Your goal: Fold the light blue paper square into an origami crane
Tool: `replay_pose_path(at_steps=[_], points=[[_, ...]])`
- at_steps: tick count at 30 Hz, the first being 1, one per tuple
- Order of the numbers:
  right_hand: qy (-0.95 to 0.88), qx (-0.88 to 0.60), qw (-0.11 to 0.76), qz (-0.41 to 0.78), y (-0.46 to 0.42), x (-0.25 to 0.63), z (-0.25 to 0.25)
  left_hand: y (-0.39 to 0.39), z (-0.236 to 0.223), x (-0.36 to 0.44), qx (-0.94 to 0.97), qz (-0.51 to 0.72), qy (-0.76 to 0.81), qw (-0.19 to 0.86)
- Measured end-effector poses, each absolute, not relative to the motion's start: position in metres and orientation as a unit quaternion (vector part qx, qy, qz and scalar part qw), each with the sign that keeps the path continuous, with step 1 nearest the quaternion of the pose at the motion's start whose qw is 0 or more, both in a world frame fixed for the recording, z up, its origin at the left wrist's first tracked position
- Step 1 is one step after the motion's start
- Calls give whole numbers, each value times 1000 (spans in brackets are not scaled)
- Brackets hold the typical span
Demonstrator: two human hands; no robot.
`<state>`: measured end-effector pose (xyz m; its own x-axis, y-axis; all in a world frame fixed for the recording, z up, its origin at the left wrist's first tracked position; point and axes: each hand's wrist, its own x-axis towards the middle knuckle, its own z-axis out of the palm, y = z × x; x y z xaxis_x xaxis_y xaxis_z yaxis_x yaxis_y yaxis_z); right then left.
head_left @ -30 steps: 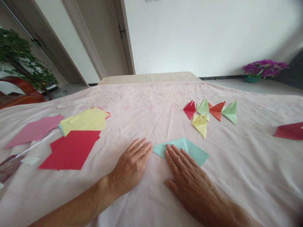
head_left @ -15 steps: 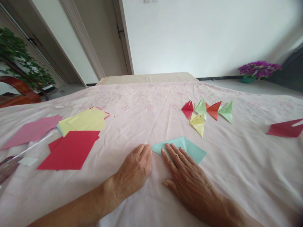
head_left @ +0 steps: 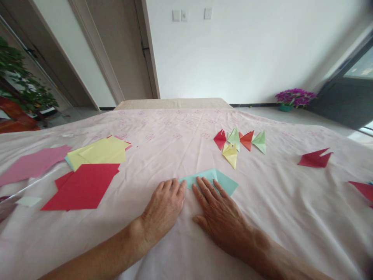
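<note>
A folded light-blue sheet of paper (head_left: 231,186) lies in front of me, a crease showing near its peak. My right hand (head_left: 217,204) rests flat on its lower edge with the fingers slightly spread, covering part of it. At the paper's left tip sits my left hand (head_left: 164,204). Its fingers are bent and point down to the cloth, and the index fingertip touches or nearly touches that tip. The left thumb is hidden. Beyond them stand small folded paper shapes: a red one (head_left: 220,139), a yellow one (head_left: 230,155), an orange one (head_left: 246,139) and two green ones (head_left: 259,141).
A pale pink cloth (head_left: 163,159) covers the table. On the left lie red sheets (head_left: 83,186), yellow sheets (head_left: 101,151), pink sheets (head_left: 35,163) and a clear plastic bag (head_left: 32,182). A dark red folded piece (head_left: 314,159) is at the right, with another red piece (head_left: 363,190) nearer the edge.
My left hand's fingers curled in at the paper's left tip, then loosened slightly. My right hand stays flat on the paper. The view has turned right and up, showing more on the right.
</note>
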<state>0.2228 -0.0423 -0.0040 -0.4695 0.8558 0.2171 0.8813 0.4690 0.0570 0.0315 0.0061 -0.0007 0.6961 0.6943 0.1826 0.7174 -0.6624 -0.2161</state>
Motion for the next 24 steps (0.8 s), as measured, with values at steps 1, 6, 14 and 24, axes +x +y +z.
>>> replay_pose_path(at_steps=[1, 6, 14, 24], points=[[-853, -509, 76, -87, -44, 226, -4, 6, -1, 31, -909, -45, -389, 142], [-843, -519, 53, -133, -62, 246, -7, 5, 0, 31, -906, -54, -391, 150], [-822, -549, 57, -141, -84, 269, -4, 2, 1, 10, -912, -112, -390, 64], [-753, -647, 94, -82, -91, 268, 15, 13, -23, -23, -843, -310, -430, -95]])
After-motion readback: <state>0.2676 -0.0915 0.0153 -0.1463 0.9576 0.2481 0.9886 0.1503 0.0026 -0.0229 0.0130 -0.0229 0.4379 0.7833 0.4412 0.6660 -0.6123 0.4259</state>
